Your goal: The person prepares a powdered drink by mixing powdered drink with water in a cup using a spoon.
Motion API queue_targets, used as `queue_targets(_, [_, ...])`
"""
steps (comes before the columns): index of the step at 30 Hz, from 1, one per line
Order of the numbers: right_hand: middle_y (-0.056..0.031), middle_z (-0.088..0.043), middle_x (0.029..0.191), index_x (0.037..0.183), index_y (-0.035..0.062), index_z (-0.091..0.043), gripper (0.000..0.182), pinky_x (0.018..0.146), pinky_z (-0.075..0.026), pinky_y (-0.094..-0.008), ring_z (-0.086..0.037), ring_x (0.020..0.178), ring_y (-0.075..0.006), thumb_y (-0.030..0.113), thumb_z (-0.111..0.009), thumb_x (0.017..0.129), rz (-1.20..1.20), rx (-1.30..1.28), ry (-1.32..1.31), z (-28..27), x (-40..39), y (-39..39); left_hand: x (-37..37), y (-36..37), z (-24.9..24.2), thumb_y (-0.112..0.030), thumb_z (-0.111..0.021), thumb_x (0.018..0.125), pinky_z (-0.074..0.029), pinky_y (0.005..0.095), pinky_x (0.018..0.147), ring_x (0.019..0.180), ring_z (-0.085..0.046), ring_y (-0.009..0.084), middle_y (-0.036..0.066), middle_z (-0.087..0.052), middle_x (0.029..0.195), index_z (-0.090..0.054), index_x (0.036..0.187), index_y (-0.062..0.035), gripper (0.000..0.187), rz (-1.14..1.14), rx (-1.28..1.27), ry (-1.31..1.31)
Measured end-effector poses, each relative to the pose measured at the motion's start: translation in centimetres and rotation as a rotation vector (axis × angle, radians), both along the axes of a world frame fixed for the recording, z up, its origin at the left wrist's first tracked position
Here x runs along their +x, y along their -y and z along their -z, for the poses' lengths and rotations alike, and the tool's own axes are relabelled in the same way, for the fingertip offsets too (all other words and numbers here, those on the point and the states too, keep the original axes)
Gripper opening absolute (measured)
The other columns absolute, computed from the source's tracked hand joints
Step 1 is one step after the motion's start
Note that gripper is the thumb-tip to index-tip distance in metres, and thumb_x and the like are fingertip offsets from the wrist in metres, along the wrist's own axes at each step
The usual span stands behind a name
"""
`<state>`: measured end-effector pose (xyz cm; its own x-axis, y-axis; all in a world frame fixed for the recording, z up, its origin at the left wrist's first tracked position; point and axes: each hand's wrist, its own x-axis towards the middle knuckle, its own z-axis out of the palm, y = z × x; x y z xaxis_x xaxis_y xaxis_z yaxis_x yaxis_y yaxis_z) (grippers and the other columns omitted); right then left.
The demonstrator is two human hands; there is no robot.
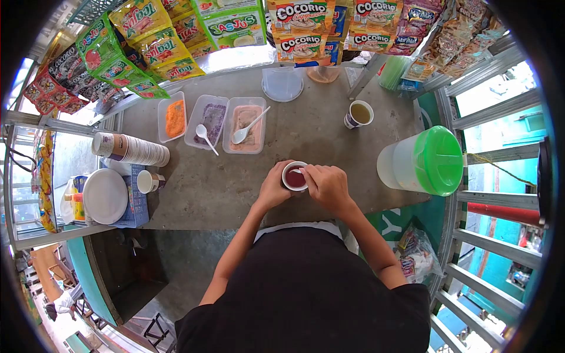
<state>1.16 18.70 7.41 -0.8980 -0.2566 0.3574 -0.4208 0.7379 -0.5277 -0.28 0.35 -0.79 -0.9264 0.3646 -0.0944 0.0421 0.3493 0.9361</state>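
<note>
A paper cup (pixel 295 176) with dark red liquid stands upright near the front of the counter. My left hand (pixel 274 187) is wrapped round its left side. Over the rim, my right hand (pixel 325 185) pinches a small white spoon, of which only a short piece (pixel 298 171) shows above the liquid; the rest is hidden by fingers and drink. Beyond the cup lie two white spoons, one on a tub of pinkish powder (pixel 248 147) and the other on a tub of purple powder (pixel 200 145). A second paper cup (pixel 359 115) holds a brownish drink.
A green-lidded container (pixel 420 161) stands at the right. At the left are an orange-powder tub (pixel 160 120), stacked paper cups (pixel 141 149), a cup on its side (pixel 151 182) and a round white lid (pixel 105 196). Drink sachets (pixel 232 26) hang above the far edge of the counter (pixel 218 206).
</note>
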Motion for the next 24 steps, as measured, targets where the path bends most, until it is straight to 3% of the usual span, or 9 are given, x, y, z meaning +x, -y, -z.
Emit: queue_targets(24, [-0.0112, -0.065, 0.067, 0.075, 0.0073, -0.063, 0.022, 0.057, -0.045, -0.043, -0.063, 0.06, -0.0314, 0.019, -0.06, 0.094, -0.004, 0.011, 0.067, -0.63, 0.01, 0.26, 0.07, 0.0, 0.32, -0.014, -0.085, 0.066, -0.047, 0.0405, 0.102, 0.122, -0.057, 0.0317, 0.01, -0.06, 0.131, -0.058, 0.13, -0.0087, 0.07, -0.005, -0.01, -0.012])
